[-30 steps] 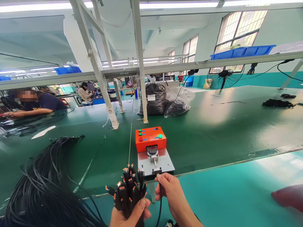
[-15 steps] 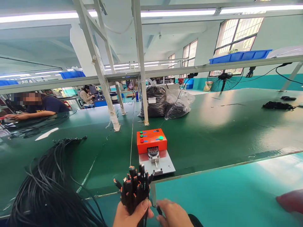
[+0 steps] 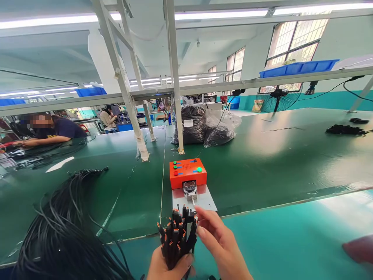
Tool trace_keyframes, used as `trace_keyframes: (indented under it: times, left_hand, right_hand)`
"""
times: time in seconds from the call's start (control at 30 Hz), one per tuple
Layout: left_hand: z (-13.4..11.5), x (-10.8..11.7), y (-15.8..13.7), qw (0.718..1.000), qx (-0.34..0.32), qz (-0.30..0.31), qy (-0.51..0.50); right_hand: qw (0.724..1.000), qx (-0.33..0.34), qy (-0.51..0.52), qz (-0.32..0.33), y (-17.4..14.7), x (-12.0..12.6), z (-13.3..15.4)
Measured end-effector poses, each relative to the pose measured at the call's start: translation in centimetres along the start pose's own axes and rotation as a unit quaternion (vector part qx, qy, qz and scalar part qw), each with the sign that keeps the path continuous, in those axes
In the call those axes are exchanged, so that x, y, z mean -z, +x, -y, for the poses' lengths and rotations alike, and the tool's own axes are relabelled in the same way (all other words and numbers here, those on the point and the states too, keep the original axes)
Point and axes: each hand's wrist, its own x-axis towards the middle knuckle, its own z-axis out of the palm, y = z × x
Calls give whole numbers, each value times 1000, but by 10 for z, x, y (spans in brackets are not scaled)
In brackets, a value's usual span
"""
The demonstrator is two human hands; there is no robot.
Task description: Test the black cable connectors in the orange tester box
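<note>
My left hand (image 3: 171,268) is closed around a bundle of black cables (image 3: 176,245), whose connector ends point upward. Many of the ends show orange at the tips, and the connectors look like small USB plugs. To the right of the bundle, my right hand (image 3: 221,243) has thumb and forefinger apart, close to the rightmost connectors; contact there is unclear. Just beyond the hands stands an orange box (image 3: 188,177) with green and red buttons. In front of it, a digital gauge (image 3: 190,187) is mounted on a metal plate (image 3: 208,200), partly hidden behind my fingers.
A large heap of black cables (image 3: 67,225) lies on the green table (image 3: 262,167) at left. Bags of black material (image 3: 194,124) stand behind the box, near a shelf post (image 3: 176,116). A co-worker (image 3: 58,130) sits at far left. Black bundles (image 3: 346,130) lie at far right.
My right hand has risen from below, where its fingers were on a black cable end, to beside the connectors, with its fingers parted. My left hand and the bundle have shifted slightly right.
</note>
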Motion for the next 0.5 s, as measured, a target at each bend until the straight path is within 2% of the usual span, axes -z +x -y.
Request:
trace_keyframes:
  times: [0.07,0.1,0.2,0.27,0.37,0.5]
  left_hand:
    - [-1,-2,-1,1000,-4,6,0]
    - [0,-2,-1,1000,-4,4,2]
    - [6,1,1,1000,-13,-23,-1]
    - [11,4,3,999,-17,-47,-5]
    - [19,7,7,998,-19,-61,8]
    - [21,4,8,998,-36,-59,6]
  right_hand:
    - [998,0,-14,62,5,4,6]
    - [997,6,-15,72,7,5,8]
    - [999,21,19,24,8,4,8]
    - [997,-11,69,-26,6,1,2]
    - [981,-95,152,-79,2,-4,-8]
    - [950,-179,251,-55,0,-7,-11]
